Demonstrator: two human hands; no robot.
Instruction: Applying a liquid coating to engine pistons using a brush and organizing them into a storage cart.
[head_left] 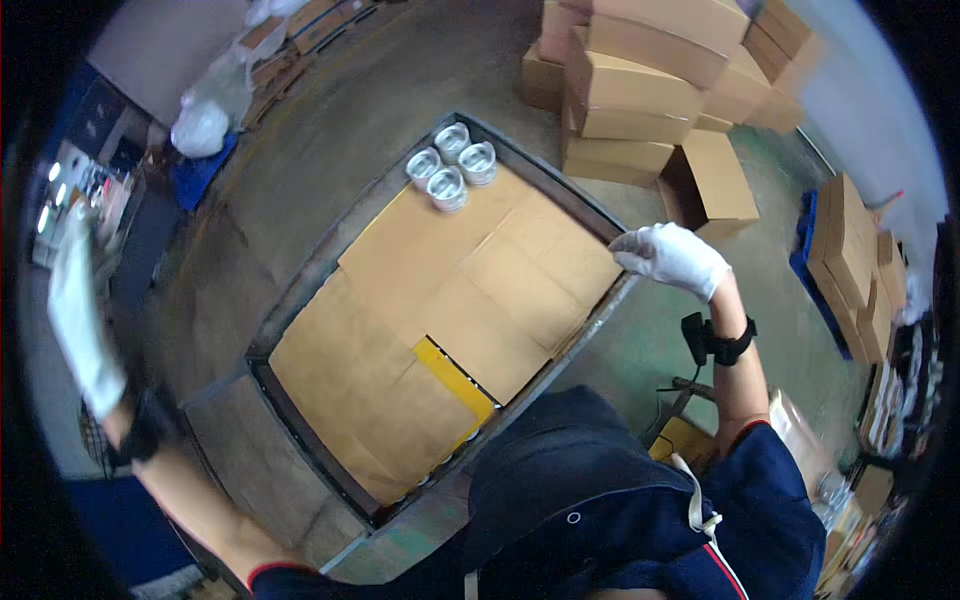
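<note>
Right hand (672, 256): white, close-fitting fabric glove (698, 268), ending at the wrist; above it, a black wrist strap (733, 346) carrying a small black boxy module (694, 338); left hand (78, 310): matching white fabric glove (92, 365), blurred; black wristband (150, 425) behind it, detail unclear.

Upper body: dark navy short-sleeved shirt (765, 495); narrow red trim at the right cuff (752, 432) and the left cuff (276, 568); white and red striped piping (724, 568) on the right side of the shirt; cream-white strap (695, 495) with a small fastener; dark navy-black cap (570, 450), curved edge, one small pale ring-shaped eyelet (573, 518).
</note>
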